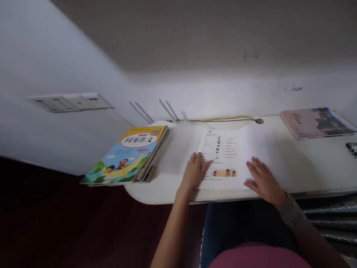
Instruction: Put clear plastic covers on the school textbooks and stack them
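While the head camera looks down on the curved white table, the left hand and the right hand lie open and nearly flat, fingers spread, gripping nothing. The left fingertips rest on the lower left part of a printed white paper sheet, which lies mid-table and carries a column of text and a small tan strip of three cartoon heads. The right hand rests on a blank white paper leaf just beside that sheet; whether the two are bound together cannot be told. Left of the hands sits a thick stack of books with a blue-and-yellow illustrated cover. A pink-covered book lies at the far right, and a yellow-and-black cable runs along the wall.
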The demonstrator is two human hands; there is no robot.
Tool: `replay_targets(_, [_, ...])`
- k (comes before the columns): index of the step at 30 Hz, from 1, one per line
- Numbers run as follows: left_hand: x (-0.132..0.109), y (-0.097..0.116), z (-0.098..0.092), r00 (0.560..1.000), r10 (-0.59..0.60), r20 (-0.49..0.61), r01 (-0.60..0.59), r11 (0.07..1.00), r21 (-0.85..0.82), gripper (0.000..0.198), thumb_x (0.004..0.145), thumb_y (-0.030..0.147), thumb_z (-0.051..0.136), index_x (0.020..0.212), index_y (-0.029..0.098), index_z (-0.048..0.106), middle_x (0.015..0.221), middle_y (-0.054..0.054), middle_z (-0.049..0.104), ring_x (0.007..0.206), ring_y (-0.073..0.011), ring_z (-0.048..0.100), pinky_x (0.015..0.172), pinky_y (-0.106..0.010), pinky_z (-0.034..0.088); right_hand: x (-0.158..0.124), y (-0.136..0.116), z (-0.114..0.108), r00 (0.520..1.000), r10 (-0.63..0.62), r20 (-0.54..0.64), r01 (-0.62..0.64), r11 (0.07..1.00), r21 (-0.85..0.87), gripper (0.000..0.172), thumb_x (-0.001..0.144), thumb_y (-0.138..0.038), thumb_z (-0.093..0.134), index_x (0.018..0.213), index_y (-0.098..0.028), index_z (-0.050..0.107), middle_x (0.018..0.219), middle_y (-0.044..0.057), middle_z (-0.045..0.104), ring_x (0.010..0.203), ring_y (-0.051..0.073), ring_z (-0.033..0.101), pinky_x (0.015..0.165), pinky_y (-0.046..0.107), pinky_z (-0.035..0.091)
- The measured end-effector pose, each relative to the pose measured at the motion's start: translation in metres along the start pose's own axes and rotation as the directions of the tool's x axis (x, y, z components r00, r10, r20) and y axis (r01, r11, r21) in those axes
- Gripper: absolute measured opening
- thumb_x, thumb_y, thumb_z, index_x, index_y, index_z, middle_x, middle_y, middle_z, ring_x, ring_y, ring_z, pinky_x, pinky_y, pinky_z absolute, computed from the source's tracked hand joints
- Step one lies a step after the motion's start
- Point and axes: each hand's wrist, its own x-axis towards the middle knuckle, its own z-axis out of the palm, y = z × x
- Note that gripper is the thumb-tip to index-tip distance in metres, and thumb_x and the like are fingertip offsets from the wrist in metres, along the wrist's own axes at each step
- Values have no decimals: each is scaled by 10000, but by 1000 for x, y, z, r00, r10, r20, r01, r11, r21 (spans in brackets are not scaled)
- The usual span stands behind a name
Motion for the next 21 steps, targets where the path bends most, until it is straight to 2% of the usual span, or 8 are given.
replay_targets(3, [-7,-18,6,998,54,-31,-57,993,-100,631,918,470,316,1392,54,290,1415,-235,380,1330,-273,347,1056,-436,337,17,-16,13,993,79,89,-71,993,-92,686,861,-590,418,1388,-152,392,1453,246,303,1327,404,290,1009,571,303])
replay_targets(7, [-14,-29,18,997,50,-64,-55,995,-77,635,917,467,300,1406,62,284,1415,-233,380,1339,-305,325,1059,-517,299,21,-13,19,981,126,145,-105,983,-148,680,864,-601,397,1408,-194,365,1460,235,295,1332,397,281,1018,578,266])
replay_targets(10, [-15,-31,22,998,19,-63,-22,998,-58,641,922,460,257,1404,39,284,1417,-240,372,1340,-308,322,1056,-536,289,20,-10,16,979,137,151,-113,981,-157,679,868,-599,393,1420,-208,341,1470,219,286,1346,378,262,1030,561,252])
replay_targets(15, [-13,-29,19,999,-17,-42,15,999,-52,674,915,468,231,1392,-5,290,1410,-244,382,1344,-302,316,1077,-528,254,18,-8,12,975,152,164,-129,981,-142,663,874,-601,380,1420,-228,338,1481,194,278,1360,363,235,1042,545,241])
replay_targets(21, [-13,-28,18,999,-13,-40,11,999,-53,650,914,452,237,1391,15,302,1401,-233,402,1342,-293,322,1080,-513,257,13,-4,12,976,150,160,-131,983,-126,662,877,-597,379,1428,-235,318,1492,185,257,1370,349,216,1051,539,223])
